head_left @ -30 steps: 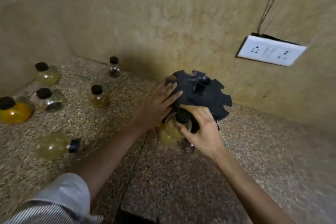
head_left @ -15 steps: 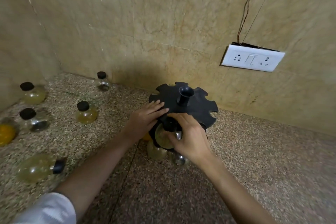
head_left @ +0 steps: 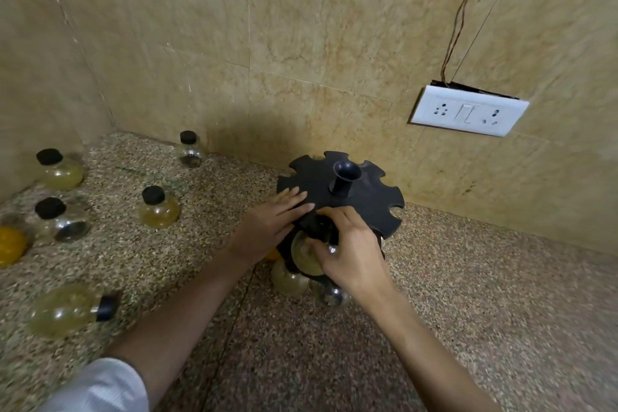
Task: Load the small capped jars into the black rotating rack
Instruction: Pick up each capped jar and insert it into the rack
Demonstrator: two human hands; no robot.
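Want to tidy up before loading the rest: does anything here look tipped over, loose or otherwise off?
Two things. One jar near the left front of the counter lies on its side, while the other loose jars stand upright. On the wall, the socket plate looks pulled away at its top edge, with bare wires running up from it.

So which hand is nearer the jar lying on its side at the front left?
Left. The left hand rests flat on the black rack, on the side toward the tipped jar; the right hand is farther off, gripping a jar at the rack's front edge.
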